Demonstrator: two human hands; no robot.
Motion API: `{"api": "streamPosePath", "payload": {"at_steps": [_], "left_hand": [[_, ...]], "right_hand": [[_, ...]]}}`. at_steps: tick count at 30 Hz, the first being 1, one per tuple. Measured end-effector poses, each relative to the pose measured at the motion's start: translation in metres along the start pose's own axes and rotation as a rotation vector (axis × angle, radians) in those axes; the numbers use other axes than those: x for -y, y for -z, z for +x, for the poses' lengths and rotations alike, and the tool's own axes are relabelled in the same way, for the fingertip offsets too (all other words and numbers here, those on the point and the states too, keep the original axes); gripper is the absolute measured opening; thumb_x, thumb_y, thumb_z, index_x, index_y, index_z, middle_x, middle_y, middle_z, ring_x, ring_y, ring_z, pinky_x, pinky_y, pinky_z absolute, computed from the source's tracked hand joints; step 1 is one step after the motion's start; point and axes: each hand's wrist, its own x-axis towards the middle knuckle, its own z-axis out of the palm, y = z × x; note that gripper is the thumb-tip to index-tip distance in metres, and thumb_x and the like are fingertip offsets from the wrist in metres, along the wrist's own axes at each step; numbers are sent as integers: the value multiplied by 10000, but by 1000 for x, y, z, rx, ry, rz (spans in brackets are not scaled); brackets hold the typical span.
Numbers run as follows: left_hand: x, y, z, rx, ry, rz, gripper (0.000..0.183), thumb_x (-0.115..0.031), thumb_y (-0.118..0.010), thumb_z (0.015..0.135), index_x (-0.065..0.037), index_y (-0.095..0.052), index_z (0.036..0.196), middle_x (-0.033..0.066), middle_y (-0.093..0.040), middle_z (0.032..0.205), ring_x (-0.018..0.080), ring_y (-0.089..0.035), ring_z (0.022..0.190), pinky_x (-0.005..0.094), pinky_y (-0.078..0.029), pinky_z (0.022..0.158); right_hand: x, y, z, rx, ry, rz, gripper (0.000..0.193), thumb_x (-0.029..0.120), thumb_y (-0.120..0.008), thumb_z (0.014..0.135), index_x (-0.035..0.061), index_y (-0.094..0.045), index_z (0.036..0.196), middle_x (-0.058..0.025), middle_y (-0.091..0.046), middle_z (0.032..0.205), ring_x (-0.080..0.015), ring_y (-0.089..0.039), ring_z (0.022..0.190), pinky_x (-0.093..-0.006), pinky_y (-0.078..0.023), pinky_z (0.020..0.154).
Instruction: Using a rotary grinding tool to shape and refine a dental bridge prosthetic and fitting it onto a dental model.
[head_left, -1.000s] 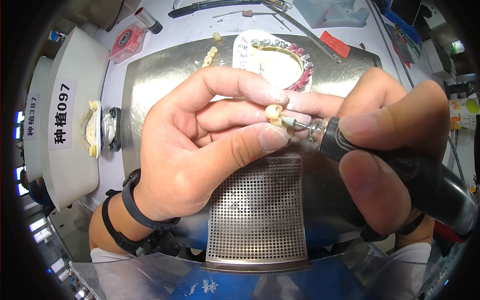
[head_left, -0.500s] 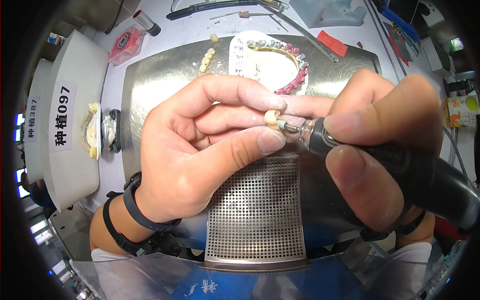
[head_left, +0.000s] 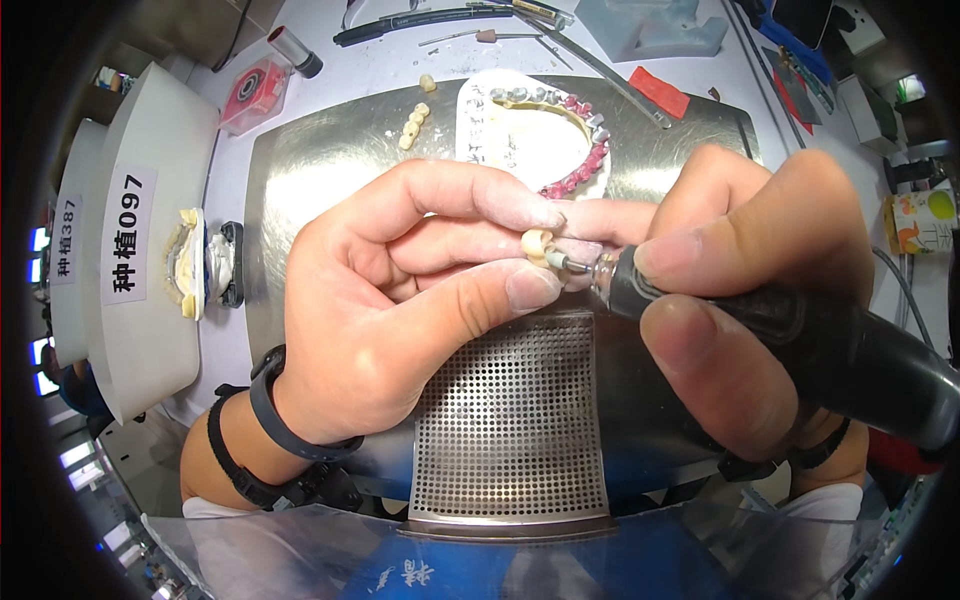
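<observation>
Between the thumb and fingers of my left hand (head_left: pixel 400 270) is a small cream dental crown (head_left: pixel 536 243), its hollow side partly showing. My right hand (head_left: pixel 755 260) grips a black rotary handpiece (head_left: pixel 790 325) like a pen. A pale green grinding tip (head_left: pixel 556 260) at its end meets the crown's edge. White dust coats the left fingertips. Just beyond the hands lies a dental model (head_left: pixel 500 135) with a pink gum part and grey metal teeth. To its left sit a short bridge of joined crowns (head_left: pixel 414 126) and a single loose crown (head_left: pixel 428 83).
Below the hands is a perforated metal grille (head_left: pixel 510 420) set in the steel work plate (head_left: pixel 320 160). White bins (head_left: pixel 150 240) and another dental model (head_left: pixel 188 265) stand at the left. A pen (head_left: pixel 400 24), a red piece (head_left: pixel 660 92) and a blue-grey block (head_left: pixel 650 28) lie at the back.
Both hands have shifted slightly left, with the crown and handpiece moving together. The crown is turned a little, and the tip stays against it.
</observation>
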Motion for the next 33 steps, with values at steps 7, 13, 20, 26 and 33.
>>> {"api": "streamPosePath", "payload": {"at_steps": [7,13,20,26,33], "left_hand": [[-2,-4,0,2,-7,-27,336,80,-655,836,28,-517,1137,131,-701,987,160,-654,940,285,-479,879],[0,-2,0,-4,-40,8,333,73,-650,843,29,-513,1144,141,-700,985,158,-652,918,280,-485,860],[-2,-4,-1,-12,-8,-40,339,64,-641,854,29,-502,1162,142,-698,982,156,-656,890,280,-504,821],[-4,-5,3,26,53,-102,339,79,-647,844,6,-491,1136,131,-689,968,159,-661,880,271,-514,806],[2,-3,3,-5,2,-79,344,96,-659,828,-13,-487,1104,116,-678,956,157,-657,889,259,-502,798]], "right_hand": [[-9,2,-5,-84,101,-35,246,185,-670,906,86,-486,1035,-53,-519,782,-134,-563,739,-479,-501,960],[10,-3,3,2,-66,1,259,213,-673,910,93,-482,1038,-56,-520,786,-145,-563,736,-481,-500,961],[1,18,1,86,-44,-33,265,204,-671,910,92,-469,1041,-70,-518,821,-216,-632,838,-488,-519,924],[13,-11,-1,-207,-122,213,266,198,-653,915,89,-447,1042,-78,-496,821,-292,-650,902,-489,-533,896],[21,-16,-1,-206,-171,133,253,180,-655,912,89,-467,1054,-81,-513,825,-272,-654,908,-473,-536,887]]}}
